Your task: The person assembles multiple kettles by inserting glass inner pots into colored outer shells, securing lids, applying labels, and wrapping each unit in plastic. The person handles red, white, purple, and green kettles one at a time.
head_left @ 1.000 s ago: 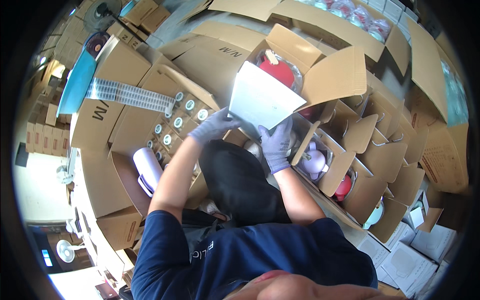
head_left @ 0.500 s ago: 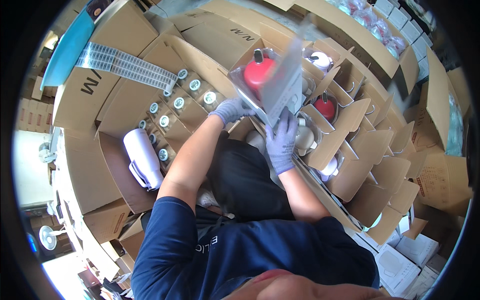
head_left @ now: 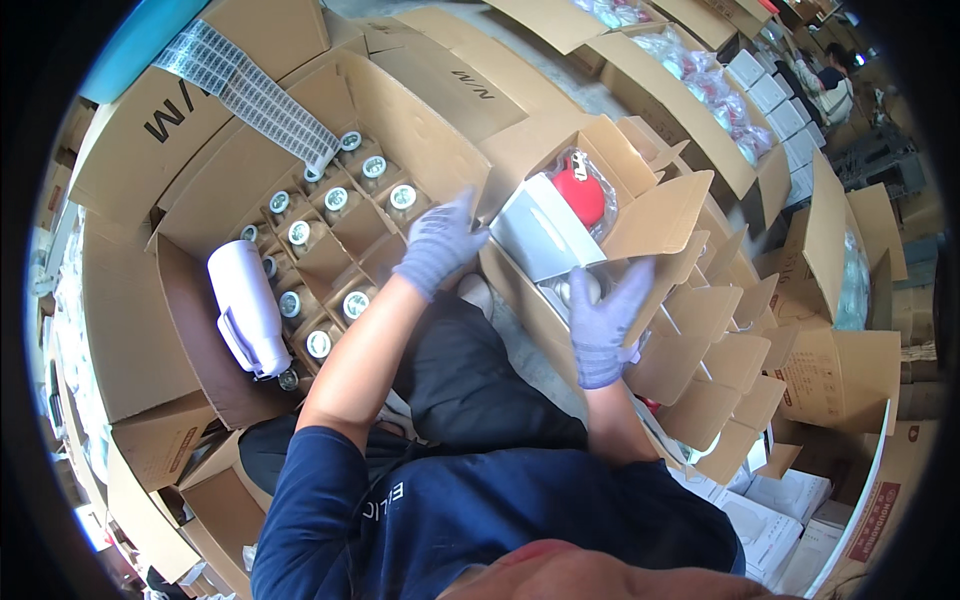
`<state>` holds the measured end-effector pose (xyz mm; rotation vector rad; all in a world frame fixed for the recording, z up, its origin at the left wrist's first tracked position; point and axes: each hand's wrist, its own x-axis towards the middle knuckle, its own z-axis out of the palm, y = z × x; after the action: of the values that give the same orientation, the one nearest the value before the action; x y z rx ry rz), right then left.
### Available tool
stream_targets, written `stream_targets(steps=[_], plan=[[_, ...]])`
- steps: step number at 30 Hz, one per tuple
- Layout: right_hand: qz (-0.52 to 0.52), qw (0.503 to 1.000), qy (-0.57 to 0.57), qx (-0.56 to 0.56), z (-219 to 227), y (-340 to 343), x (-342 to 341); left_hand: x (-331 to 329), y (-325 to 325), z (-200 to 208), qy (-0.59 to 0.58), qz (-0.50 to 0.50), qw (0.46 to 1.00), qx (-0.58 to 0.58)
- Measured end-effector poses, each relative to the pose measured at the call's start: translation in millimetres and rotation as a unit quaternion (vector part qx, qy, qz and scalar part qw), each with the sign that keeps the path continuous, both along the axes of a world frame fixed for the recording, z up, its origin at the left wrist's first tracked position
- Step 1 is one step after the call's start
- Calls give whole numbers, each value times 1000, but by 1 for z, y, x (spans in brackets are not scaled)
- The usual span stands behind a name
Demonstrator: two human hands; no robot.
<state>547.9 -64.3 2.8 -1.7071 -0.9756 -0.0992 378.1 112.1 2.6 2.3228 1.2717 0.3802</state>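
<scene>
My left hand (head_left: 443, 245), in a grey knit glove, hovers at the gap between two cartons with fingers stretched out, holding nothing. My right hand (head_left: 605, 320), gloved alike, is over the right carton's near side, fingers spread. A whitish-grey printed box (head_left: 543, 228) sits tilted in the right carton between my hands; neither hand visibly grips it. Right behind it lies a plastic-wrapped red jug (head_left: 582, 197) with a shiny top piece. Beneath my right hand a pale rounded item (head_left: 578, 290) is partly hidden.
The left carton (head_left: 172, 290) holds several clear bottles (head_left: 336, 200) with white-rimmed lids in dividers, plus a lilac jug (head_left: 243, 300). A label sheet (head_left: 245, 88) hangs over its far edge. Cardboard flaps (head_left: 690, 330) stand up at right. White boxes (head_left: 745, 530) lie lower right.
The printed box has gone down from upright between my hands to lying tilted in the right carton. Both hands have come off it, the right one spreading its fingers. The view has shifted.
</scene>
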Motion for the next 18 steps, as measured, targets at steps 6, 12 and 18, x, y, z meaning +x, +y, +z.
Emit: stream_targets(steps=[6, 12, 18], plan=[[114, 966, -220, -76, 33, 74, 6, -88, -79, 10, -415, 172, 893, 21], [221, 896, -178, -341, -110, 103, 60, -219, -184, -24, -400, 301, 865, -36], [232, 791, -134, -551, -107, 131, 48, -260, -273, -27, -532, 398, 719, -204]])
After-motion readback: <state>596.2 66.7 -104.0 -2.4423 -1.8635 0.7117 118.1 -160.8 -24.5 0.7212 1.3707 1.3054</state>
